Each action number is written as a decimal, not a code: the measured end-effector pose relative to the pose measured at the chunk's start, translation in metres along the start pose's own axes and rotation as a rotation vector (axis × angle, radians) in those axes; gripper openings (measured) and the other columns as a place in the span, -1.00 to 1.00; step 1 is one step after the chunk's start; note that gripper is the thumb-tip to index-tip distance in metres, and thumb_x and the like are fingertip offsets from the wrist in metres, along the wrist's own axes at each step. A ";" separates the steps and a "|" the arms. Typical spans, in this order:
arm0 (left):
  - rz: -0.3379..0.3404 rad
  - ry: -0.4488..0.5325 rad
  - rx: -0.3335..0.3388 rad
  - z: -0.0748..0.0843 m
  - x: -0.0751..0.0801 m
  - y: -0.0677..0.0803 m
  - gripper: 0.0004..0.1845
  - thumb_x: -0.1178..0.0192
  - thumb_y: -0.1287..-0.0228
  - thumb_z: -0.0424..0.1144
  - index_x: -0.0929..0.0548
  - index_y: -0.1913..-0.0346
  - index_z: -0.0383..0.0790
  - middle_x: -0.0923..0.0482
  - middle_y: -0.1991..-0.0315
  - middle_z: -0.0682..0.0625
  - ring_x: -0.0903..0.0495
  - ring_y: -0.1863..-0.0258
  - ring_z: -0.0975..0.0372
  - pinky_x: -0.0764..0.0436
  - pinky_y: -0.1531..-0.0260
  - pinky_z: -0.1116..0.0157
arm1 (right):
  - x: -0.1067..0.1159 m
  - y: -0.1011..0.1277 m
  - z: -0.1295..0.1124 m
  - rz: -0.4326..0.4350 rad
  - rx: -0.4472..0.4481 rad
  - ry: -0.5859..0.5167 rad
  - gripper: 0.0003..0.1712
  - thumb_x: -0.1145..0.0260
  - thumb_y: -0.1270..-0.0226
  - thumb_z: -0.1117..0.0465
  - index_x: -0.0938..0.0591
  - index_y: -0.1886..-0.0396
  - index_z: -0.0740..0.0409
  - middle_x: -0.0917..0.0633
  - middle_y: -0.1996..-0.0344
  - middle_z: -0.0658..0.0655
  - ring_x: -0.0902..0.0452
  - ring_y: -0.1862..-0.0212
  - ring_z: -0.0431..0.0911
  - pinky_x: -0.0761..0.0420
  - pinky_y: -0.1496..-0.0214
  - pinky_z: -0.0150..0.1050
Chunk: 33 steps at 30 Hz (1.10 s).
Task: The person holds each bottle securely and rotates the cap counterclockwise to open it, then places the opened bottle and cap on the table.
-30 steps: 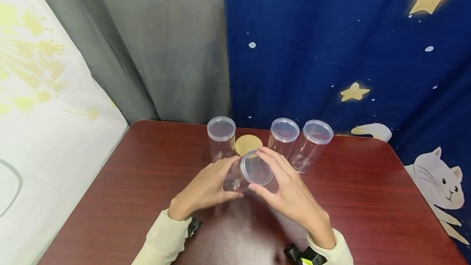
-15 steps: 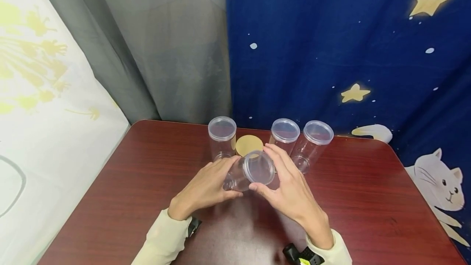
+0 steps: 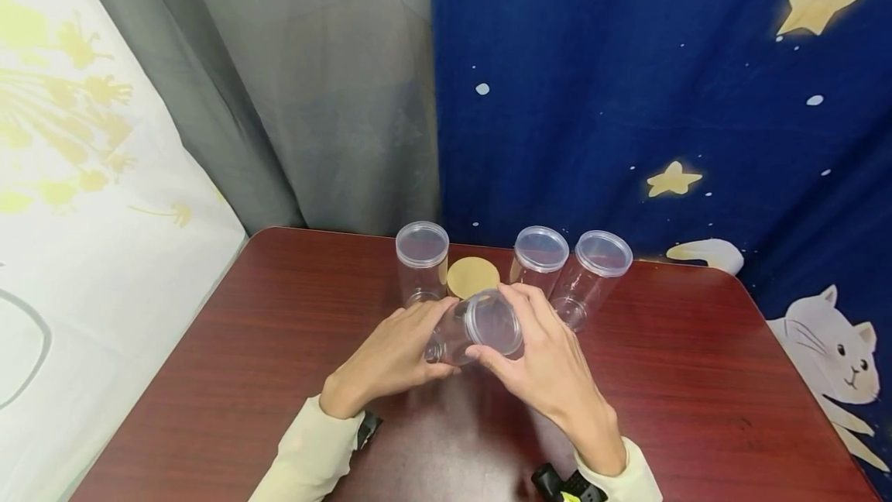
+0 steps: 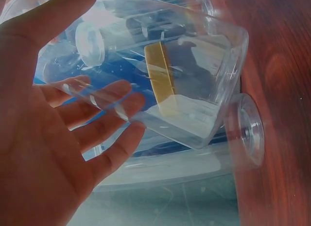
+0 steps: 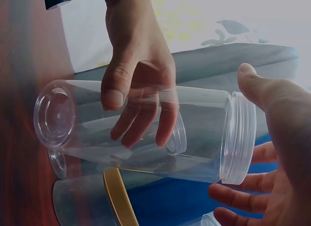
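Three jars (image 3: 535, 268) stand capped; a fourth jar (image 3: 456, 331) lies tilted in the left hand's (image 3: 390, 359) curled fingers; right hand (image 3: 550, 366) fingers wrap its lid (image 3: 493, 322), seating unclear; cork lid (image 3: 472, 276) unused.

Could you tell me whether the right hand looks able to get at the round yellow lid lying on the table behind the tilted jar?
Probably not directly: the right hand is around the lid end of the tilted jar, which sits between it and the yellow lid.

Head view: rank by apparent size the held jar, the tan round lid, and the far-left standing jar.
1. Held jar, tilted and nearest the camera, so its lead is unsure.
2. Far-left standing jar, looks like the same type.
3. Tan round lid, flat on the table, plainly smallest.
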<state>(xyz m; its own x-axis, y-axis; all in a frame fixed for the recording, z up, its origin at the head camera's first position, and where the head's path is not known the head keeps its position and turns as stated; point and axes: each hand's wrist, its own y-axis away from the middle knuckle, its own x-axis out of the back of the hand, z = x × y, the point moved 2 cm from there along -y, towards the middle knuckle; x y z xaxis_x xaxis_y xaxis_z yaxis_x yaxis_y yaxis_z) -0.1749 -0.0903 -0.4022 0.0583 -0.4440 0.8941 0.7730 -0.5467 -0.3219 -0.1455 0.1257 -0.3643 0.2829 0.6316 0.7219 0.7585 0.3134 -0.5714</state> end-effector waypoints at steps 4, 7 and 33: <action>-0.004 0.004 -0.002 0.001 0.000 0.000 -0.03 -0.52 0.10 0.18 -0.35 -0.38 -0.09 -0.57 -0.14 0.06 -0.54 -0.11 0.24 -0.55 -0.04 0.13 | 0.000 -0.001 0.000 -0.004 -0.003 -0.015 -0.11 -0.50 -0.06 -0.24 -0.47 -0.32 0.09 -0.56 -0.15 0.05 -0.56 -0.10 -0.05 -0.59 -0.06 -0.04; -0.004 0.005 -0.004 0.001 0.000 0.000 -0.03 -0.52 0.10 0.18 -0.35 -0.38 -0.10 -0.57 -0.14 0.05 -0.54 -0.12 0.24 -0.55 -0.05 0.13 | 0.001 -0.001 0.000 -0.007 -0.004 -0.018 -0.11 -0.50 -0.06 -0.22 -0.47 -0.32 0.09 -0.57 -0.15 0.05 -0.56 -0.11 -0.06 -0.59 -0.07 -0.05; -0.014 0.032 0.001 -0.001 -0.001 0.000 -0.02 -0.53 0.11 0.19 -0.34 -0.39 -0.06 -0.57 -0.13 0.09 -0.54 -0.09 0.25 -0.55 -0.07 0.14 | 0.003 -0.001 0.000 -0.067 0.015 -0.057 -0.14 -0.50 -0.12 -0.12 -0.43 -0.37 0.08 -0.50 -0.29 0.07 -0.42 -0.28 -0.06 -0.48 -0.26 -0.01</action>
<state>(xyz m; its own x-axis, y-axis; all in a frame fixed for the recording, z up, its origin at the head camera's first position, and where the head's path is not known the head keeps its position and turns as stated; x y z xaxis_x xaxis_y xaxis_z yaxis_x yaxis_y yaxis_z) -0.1752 -0.0905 -0.4036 0.0274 -0.4585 0.8883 0.7743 -0.5523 -0.3090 -0.1450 0.1273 -0.3615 0.1978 0.6483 0.7352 0.7657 0.3661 -0.5289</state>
